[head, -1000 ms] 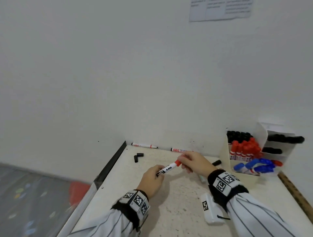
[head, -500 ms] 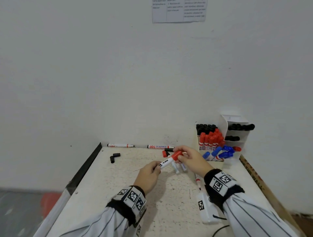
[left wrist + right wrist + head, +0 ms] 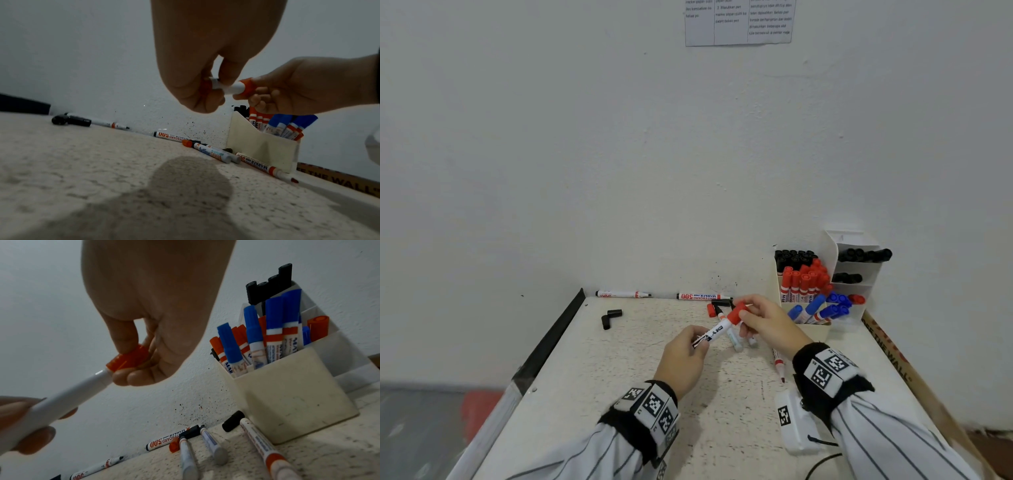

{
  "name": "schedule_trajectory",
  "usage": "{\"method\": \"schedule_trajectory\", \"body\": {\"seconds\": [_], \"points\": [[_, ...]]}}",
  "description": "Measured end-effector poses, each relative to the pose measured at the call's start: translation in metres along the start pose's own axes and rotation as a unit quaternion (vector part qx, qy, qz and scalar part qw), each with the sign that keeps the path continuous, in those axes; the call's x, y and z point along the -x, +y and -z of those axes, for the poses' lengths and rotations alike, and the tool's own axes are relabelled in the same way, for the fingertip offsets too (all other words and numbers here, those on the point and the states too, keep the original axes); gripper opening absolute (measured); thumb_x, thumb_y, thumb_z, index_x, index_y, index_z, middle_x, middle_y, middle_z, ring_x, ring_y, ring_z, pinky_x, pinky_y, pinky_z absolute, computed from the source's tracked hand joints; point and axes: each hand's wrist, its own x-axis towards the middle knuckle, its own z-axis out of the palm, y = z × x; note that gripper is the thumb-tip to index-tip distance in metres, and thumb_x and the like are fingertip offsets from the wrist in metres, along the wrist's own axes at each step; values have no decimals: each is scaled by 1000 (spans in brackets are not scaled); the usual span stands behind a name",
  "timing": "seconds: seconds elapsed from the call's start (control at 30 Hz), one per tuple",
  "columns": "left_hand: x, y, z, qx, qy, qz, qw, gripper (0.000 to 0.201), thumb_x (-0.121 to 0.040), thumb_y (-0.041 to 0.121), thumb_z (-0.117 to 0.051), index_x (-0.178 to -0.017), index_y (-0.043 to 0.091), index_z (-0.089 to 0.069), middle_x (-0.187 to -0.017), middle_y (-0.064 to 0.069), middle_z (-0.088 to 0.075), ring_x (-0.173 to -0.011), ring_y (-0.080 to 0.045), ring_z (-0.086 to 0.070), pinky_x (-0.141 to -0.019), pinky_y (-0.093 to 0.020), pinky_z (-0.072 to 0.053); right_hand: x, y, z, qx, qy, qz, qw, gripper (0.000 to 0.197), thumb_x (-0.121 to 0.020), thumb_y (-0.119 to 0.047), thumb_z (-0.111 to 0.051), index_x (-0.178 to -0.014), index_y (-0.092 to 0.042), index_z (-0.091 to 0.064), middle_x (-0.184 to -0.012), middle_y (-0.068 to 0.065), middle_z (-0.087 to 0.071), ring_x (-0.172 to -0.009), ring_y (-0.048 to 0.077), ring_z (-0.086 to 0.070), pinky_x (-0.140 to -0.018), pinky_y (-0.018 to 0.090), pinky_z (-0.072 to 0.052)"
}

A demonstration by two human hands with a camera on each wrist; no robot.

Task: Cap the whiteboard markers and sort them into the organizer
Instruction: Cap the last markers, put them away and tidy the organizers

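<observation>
Beside the matt cream plastic organizer (image 3: 292,404), the table (image 3: 619,377) looks rough and speckled (stone-like); the held marker (image 3: 68,395) is glossy white plastic, its red cap (image 3: 131,359) ribbed.

"WHITEBOARD MARKER 500" is printed, upside down in the head view, on the uncapped marker by the wall (image 3: 702,296); "500" is read on it again from the right wrist (image 3: 164,442). "Artline 500A" is seen on the barrel of a loose marker (image 3: 211,153) on the table. "MARKER" is lettered on the red-tipped marker (image 3: 265,168) lying in front of the organizer. "THE WALL" is printed on the cardboard strip (image 3: 339,178) at the table's right edge. A lettered label is borne by the held marker (image 3: 714,332), but it cannot be read surely. Text in small print is carried by the paper sheet (image 3: 738,22) on the wall, too blurred to be made out.
</observation>
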Motion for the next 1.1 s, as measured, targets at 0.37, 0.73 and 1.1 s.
{"method": "schedule_trajectory", "body": {"seconds": [0.37,0.73,1.1], "points": [[-2,-7,-7,26,8,10,1000,17,-96,11,-46,-101,27,-50,-77,5,-49,-59,-9,-40,-54,-18,-35,7,5,0,1,10,3,1000,20,-96,-6,-45,-107,-19,-55,-80,-4,-62,-55,7,-45,-49,13,-39],[-2,-16,-18,-35,-13,1,999,19,-94,12,-49,-104,27,-47,-80,11,-51,-60,-2,-44,-51,-7,-37,6,16,-9,37,-3,-29,999,14,-96,-14,-47,-98,-9,-60,-73,-7,-60,-47,-6,-51,-49,8,-35],[-4,-19,-31,-119,-65,-7,991,19,-96,32,-45,-105,18,-56,-72,6,-57,-61,-10,-47,-61,-26,-39,-2,20,-19,229,75,-63,968,54,-95,-53,-33,-55,-18,-41,-56,-4,-45,-60,14,-45,-62,29,-34]]}}
